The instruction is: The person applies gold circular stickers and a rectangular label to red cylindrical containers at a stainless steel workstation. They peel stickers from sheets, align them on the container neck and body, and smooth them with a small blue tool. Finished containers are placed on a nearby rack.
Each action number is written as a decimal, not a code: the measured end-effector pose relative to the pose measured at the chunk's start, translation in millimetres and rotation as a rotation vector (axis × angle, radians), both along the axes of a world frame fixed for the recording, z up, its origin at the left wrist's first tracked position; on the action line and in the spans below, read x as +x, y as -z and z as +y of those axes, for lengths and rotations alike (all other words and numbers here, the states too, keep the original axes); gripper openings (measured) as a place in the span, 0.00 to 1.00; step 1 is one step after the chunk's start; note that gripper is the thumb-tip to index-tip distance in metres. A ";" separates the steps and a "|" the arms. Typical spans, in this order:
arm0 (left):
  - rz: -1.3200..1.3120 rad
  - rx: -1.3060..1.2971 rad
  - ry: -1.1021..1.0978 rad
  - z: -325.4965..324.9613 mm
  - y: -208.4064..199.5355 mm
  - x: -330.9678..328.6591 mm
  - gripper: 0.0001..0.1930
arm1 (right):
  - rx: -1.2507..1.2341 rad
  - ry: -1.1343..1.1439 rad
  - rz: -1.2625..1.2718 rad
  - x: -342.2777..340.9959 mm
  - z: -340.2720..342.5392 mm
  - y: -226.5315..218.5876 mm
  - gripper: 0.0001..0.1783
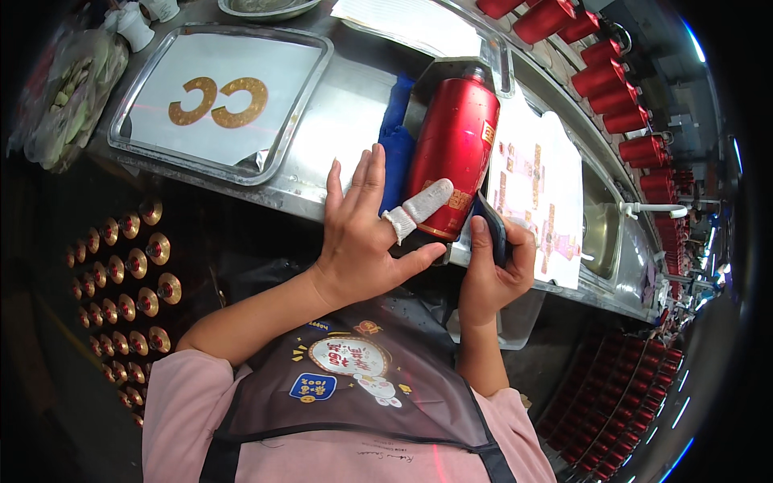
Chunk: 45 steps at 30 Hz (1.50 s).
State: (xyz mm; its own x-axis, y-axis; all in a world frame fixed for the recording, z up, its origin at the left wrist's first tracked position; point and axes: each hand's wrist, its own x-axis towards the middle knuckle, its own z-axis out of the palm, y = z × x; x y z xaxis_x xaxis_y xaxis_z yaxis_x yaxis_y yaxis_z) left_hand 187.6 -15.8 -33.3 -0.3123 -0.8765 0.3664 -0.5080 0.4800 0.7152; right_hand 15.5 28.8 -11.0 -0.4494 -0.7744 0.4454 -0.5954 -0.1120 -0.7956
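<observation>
A glossy red bottle [455, 137] with gold decals lies on its side on the metal worktop, its dark neck pointing away from me. My left hand [362, 213] is open, its fingers spread. The index finger wears a white knitted finger sleeve [419, 209], and its tip rests on a gold decal [457, 198] near the bottle's base. Beside the base on the right, my right hand [501, 262] pinches a thin dark flat tool [493, 228], like a scraper, between thumb and fingers. A blue cloth [394, 153] lies along the bottle's left side.
At left, a metal tray [299, 109] holds a white sheet with two gold C-shaped pieces [240, 103]. Printed decal sheets [541, 201] lie right of the bottle, before a sink [602, 233] with a white tap [656, 210]. Several red bottles [609, 80] line the back.
</observation>
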 end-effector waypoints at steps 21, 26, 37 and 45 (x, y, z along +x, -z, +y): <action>0.011 0.112 0.028 -4.8 27.0 27.9 0.45 | -0.067 -0.251 0.611 33.0 -40.8 -44.0 0.16; -0.022 0.052 0.102 -5.8 16.9 34.2 0.48 | -0.056 -0.666 0.574 31.1 -33.2 -38.2 0.22; 0.034 -0.039 0.264 -18.9 -3.6 -7.8 0.53 | 0.042 -0.373 0.072 -21.8 9.4 -21.1 0.15; -0.072 -0.078 0.215 -28.6 -6.6 -22.8 0.54 | 0.129 -0.405 -0.044 -52.9 -76.6 -19.0 0.13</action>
State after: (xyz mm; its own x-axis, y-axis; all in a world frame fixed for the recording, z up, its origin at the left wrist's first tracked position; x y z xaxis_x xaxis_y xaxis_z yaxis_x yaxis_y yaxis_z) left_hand 164.8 -44.5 -26.7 -0.5163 -0.7569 0.4006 -0.4368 0.6351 0.6370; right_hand -37.4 -47.8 8.0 -0.1140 -0.9403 0.3208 -0.4890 -0.2280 -0.8419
